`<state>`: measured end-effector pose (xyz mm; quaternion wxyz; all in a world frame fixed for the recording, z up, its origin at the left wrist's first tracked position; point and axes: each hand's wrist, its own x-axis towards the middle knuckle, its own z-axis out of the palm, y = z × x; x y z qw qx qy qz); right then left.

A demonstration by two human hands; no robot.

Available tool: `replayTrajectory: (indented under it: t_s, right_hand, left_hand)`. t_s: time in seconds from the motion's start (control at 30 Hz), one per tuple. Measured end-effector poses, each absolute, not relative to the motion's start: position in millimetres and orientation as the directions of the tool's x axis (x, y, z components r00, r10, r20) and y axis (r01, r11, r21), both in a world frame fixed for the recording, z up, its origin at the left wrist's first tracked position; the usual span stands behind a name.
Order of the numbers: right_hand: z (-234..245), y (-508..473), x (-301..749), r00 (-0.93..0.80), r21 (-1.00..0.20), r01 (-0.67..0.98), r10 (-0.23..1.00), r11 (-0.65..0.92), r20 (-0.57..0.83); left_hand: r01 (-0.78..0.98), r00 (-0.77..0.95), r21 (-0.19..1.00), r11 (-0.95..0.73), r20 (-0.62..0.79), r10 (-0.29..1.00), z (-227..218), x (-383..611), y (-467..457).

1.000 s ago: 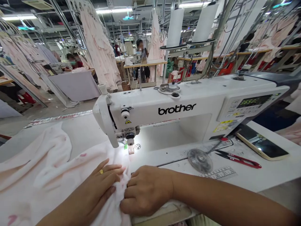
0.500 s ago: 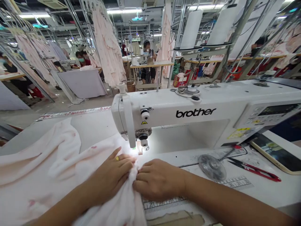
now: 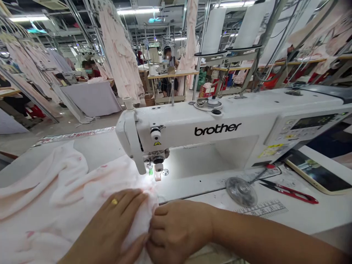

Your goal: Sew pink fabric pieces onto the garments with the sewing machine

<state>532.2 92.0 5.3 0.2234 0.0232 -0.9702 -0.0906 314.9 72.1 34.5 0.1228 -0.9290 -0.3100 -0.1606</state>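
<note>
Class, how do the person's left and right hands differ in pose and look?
The left hand lies outstretched; the right hand is curled against the pale fabric. The left hand wears a yellow ring; the right hand shows none. Both hands touch the fabric.

Left hand [image 3: 118, 220] flat on pale cloth [image 3: 74, 198], right hand [image 3: 178, 229] gripping its edge, sewing machine [image 3: 176, 124] beyond
</note>
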Motion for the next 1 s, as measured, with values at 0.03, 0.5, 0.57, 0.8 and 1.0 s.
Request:
replayTrajectory:
  t_s: [0.03,0.5,0.57,0.8,1.0]
  right_hand:
    - [3.2,89.3,531.1,-0.899,0.180,-0.002,-0.081,0.984,0.431]
    - [4.7,103.9,536.0,-0.909,-0.186,-0.005,0.073,0.983,0.411]
    - [3.3,107.5,534.8,-0.835,-0.213,0.182,0.266,0.960,0.481]
    - [-7.1,104.8,527.7,-0.607,-0.327,0.559,0.645,0.762,0.465]
    - [1.0,105.7,525.5,-0.620,-0.485,0.558,0.727,0.673,0.294]
  left_hand:
    - [0.617,0.756,-0.187,-0.765,0.412,0.509,27.1,315.5,63.7]
    - [0.795,0.324,0.444,-0.414,0.266,0.908,43.4,312.9,113.2]
    - [0.796,0.329,0.453,-0.402,0.235,0.915,38.3,316.6,111.5]
    - [0.872,0.279,0.305,-0.383,0.335,0.900,23.8,309.7,106.3]
    - [0.775,0.431,0.216,-0.594,0.506,0.747,15.7,308.2,99.6]
